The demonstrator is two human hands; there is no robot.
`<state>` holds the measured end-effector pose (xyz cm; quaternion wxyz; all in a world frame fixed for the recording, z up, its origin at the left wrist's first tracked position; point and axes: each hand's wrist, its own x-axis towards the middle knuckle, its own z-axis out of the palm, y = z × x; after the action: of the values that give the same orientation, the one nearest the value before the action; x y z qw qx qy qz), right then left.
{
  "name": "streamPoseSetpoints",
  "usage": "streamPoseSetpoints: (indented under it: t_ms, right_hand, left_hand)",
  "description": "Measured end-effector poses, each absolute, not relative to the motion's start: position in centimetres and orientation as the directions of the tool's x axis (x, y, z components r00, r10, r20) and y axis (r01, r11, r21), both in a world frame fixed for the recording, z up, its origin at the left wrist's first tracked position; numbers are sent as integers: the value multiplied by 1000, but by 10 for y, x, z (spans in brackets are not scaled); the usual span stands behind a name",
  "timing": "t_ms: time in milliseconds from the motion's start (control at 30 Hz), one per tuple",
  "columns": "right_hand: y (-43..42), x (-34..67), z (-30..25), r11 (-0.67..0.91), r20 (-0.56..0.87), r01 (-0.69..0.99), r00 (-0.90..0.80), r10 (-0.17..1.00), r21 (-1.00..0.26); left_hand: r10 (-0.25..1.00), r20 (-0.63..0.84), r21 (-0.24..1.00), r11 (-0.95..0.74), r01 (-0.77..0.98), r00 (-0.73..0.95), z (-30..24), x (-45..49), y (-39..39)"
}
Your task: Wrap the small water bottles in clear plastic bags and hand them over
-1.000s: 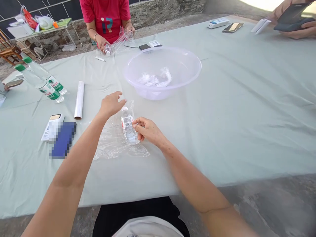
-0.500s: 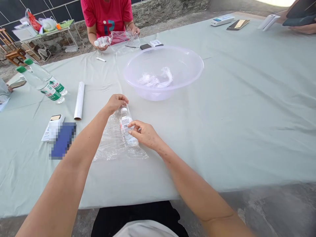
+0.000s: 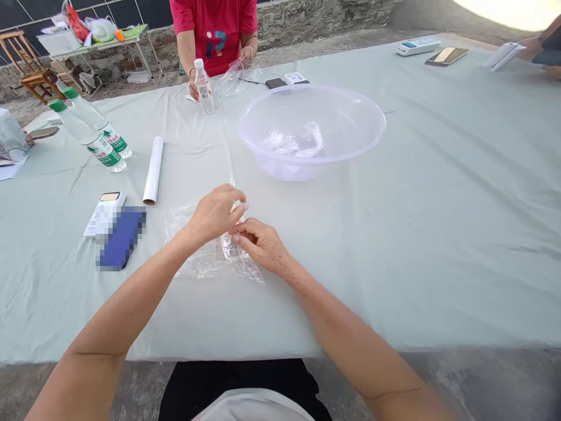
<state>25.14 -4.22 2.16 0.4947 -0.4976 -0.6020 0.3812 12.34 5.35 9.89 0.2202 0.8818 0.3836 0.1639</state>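
Fingers: our right hand curled nearly closed at the bottle, though whether it gripped we couldn't tell; our left hand arched partly open above.
Bottle: lay clear, mostly hidden, on crinkled transparent film.

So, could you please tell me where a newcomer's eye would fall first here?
Probably on the wide pale-purple basin on the table, with crumpled plastic inside. Next might come the pink shirt at the far side, then, nearer, the left hand and right hand close together at a bottle.
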Motion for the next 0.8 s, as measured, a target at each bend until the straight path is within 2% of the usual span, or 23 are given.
streamPoseSetpoints:
  t_ms: [67, 167, 333, 500, 567, 700, 800]
  right_hand:
    - [-43, 250, 21, 272, 270, 213, -39, 962, -938]
    - [-43, 249, 21, 320, 313, 163, -66, 947, -933]
    - [-40, 253, 16, 177, 196, 128, 157, 968, -976]
    - [-35, 256, 13, 105, 135, 127, 268, 954, -986]
    - [-35, 257, 13, 92, 128, 139, 278, 952, -986]
    - [-36, 259, 15, 97, 144, 164, 304, 942, -982]
    - [-35, 262, 13, 100, 152, 172, 325, 934, -980]
  left_hand:
    - [775, 105, 423, -602, 677, 623, 90, 117, 35]
    - [845, 167, 376, -530, 760, 508, 77, 105, 22]
    - [951, 50, 326, -304, 895, 305, 80, 96, 8]
    - [959, 79, 106, -281, 954, 274, 78, 115, -15]
    - [959, 92, 56, -275, 960, 269, 72, 124, -25]
    - [957, 113, 27, -273, 962, 268, 55, 129, -38]
    - [925, 209, 64, -336, 940, 317, 40, 116, -40]
